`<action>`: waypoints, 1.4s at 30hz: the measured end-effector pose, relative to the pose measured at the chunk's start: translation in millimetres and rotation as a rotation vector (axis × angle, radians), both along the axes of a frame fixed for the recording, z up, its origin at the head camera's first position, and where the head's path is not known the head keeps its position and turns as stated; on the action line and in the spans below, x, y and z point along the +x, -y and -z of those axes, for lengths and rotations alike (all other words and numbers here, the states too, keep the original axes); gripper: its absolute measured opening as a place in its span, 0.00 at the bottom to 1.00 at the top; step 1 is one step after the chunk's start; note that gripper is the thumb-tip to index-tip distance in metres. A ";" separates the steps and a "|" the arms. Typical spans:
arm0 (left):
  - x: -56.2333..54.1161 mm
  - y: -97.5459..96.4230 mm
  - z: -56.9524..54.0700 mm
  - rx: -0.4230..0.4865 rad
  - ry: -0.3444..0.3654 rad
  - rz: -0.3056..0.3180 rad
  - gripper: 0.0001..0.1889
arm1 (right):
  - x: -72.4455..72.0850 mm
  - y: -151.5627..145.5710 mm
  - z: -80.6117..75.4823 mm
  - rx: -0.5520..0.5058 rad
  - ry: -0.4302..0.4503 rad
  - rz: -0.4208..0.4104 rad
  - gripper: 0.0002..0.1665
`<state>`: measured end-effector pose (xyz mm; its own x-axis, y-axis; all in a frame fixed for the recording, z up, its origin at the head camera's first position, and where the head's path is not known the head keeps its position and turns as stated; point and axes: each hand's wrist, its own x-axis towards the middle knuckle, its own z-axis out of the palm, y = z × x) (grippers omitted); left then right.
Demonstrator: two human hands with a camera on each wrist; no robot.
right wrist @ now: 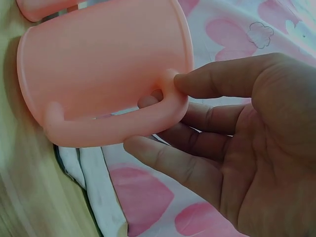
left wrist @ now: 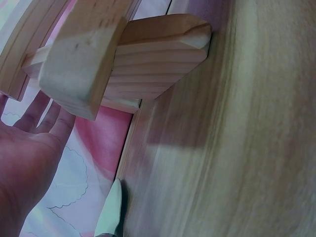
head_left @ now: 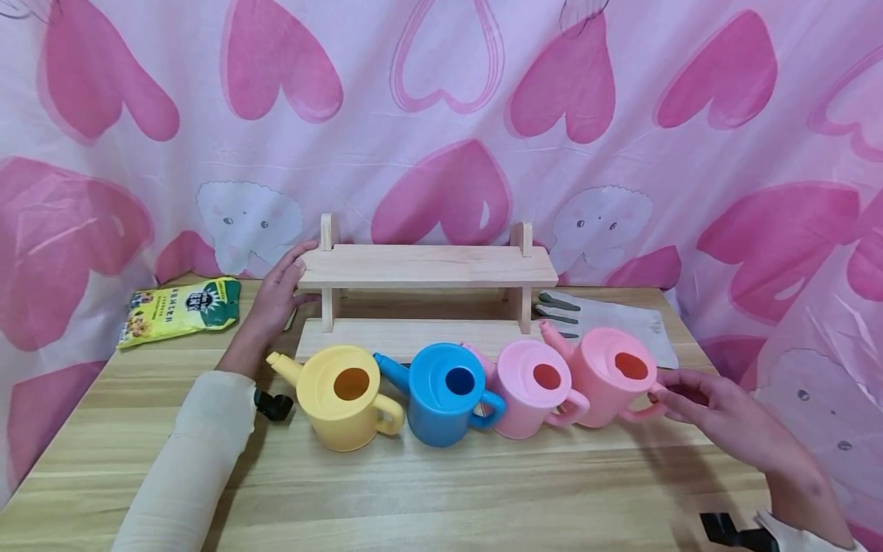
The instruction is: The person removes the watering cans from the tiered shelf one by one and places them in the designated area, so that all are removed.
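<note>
Four-sided handle grip shows at right: my right hand (head_left: pixel 717 414) pinches the handle of a coral-pink watering can (head_left: pixel 600 383), thumb and fingers around its upper bend (right wrist: pixel 173 98). The can stands slightly tilted at the right end of a row. Beside it are a light pink watering can (head_left: pixel 527 406), a blue one (head_left: pixel 441 422) and a yellow one (head_left: pixel 338 422), spouts toward the left. My left hand (head_left: pixel 272 295) touches the left end of a two-tier wooden shelf (head_left: pixel 428 264), its fairly straight fingers partly hidden behind the board in the left wrist view.
A yellow and green packet (head_left: pixel 182 310) lies at the back left. Pale gloves (head_left: pixel 621 322) with dark fingertips lie right of the shelf. A pale, pointed object (left wrist: pixel 109 210) lies near my left wrist. A pink heart-patterned curtain (head_left: pixel 441 176) hangs behind the wooden table (head_left: pixel 441 498).
</note>
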<state>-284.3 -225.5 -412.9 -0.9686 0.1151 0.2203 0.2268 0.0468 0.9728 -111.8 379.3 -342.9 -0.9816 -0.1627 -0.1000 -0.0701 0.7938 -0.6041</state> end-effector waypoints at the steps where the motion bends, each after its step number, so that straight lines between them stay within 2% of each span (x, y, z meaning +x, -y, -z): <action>1: -0.3 0.2 0.0 0.001 -0.001 0.001 0.28 | 1.1 -0.3 1.0 -0.009 0.000 -0.005 0.19; 7: -0.5 1.0 -0.6 0.010 0.000 0.003 0.28 | 3.9 -2.0 12.0 -0.150 -0.036 -0.101 0.12; 12: 0.1 1.8 -0.7 -0.005 0.006 -0.002 0.28 | 5.9 -2.2 21.8 -0.211 -0.085 -0.158 0.11; 16: 0.0 3.4 -0.9 -0.014 0.011 -0.005 0.28 | 6.7 -0.4 25.1 -0.203 -0.103 -0.135 0.11; 24: 2.7 6.1 -0.6 -0.028 0.009 -0.023 0.28 | 4.7 4.2 22.0 -0.167 -0.049 -0.072 0.12; 30: 4.3 5.8 0.0 -0.020 0.010 -0.024 0.28 | -0.6 -0.1 18.4 -0.110 -0.037 -0.090 0.18; 33: 4.7 6.1 0.5 -0.040 0.016 -0.010 0.29 | -8.3 -4.9 15.3 -0.068 -0.118 -0.100 0.20; 37: 7.1 8.6 1.0 -0.110 0.009 0.010 0.30 | -27.6 -8.6 9.9 -0.026 -0.249 -0.070 0.25; 42: 18.4 20.2 -0.5 -0.228 -0.002 -0.018 0.31 | -57.0 -8.2 5.1 -0.062 -0.279 -0.057 0.34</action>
